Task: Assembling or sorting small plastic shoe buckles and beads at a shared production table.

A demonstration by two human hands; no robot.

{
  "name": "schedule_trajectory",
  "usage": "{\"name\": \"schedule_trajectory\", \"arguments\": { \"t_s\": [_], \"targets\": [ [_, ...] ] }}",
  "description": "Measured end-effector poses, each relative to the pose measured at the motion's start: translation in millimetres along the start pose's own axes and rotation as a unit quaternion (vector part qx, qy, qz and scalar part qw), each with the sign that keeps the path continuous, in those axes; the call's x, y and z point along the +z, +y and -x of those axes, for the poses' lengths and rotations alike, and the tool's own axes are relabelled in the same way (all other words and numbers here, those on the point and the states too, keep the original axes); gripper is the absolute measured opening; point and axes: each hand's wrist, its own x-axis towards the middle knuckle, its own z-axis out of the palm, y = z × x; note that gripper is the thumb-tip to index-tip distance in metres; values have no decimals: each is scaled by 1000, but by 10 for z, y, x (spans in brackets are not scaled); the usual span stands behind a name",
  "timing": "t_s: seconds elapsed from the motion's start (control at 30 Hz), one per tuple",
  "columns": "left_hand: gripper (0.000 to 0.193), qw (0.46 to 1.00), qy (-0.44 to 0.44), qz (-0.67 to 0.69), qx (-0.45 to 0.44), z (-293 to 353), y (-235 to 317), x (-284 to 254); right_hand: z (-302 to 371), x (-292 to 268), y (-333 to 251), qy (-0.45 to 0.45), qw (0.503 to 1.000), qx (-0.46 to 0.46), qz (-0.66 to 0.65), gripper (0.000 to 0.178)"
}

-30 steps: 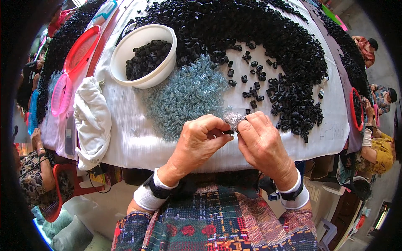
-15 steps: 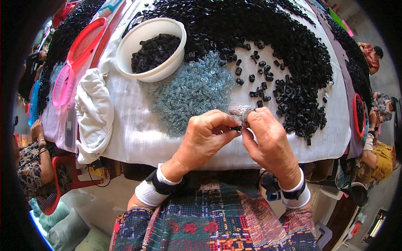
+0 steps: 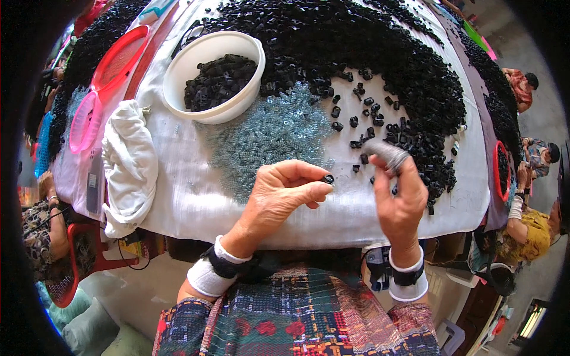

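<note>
- Label (image 3: pixel 92 180) on grey slab (image 3: pixel 94 202), left: too small to read.
- Left hand (image 3: pixel 279 187): pinching black part (image 3: pixel 328 178).
- Right hand (image 3: pixel 400 199): pointing far, blurred; can't tell grip.

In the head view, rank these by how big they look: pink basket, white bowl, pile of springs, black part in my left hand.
Largest to smallest:
1. Pile of springs
2. White bowl
3. Pink basket
4. Black part in your left hand

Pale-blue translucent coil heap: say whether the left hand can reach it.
Probably yes: the coil heap lies just beyond the left hand, nothing between, though that hand pinches a small black plastic piece.
</note>
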Motion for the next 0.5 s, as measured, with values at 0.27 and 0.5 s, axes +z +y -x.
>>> {"name": "schedule_trajectory", "arguments": {
  "t_s": [0.27, 0.5],
  "targets": [
    [16, 1000, -7, 15, 5, -24, -10, -23, 170, 66, 368, -38, 991, -36, 124, 23],
    [16, 1000, -14, 12, 1, -21, -3, -47, 108, 202, 373, -84, 984, -16, 155, 26]
  ]
}}
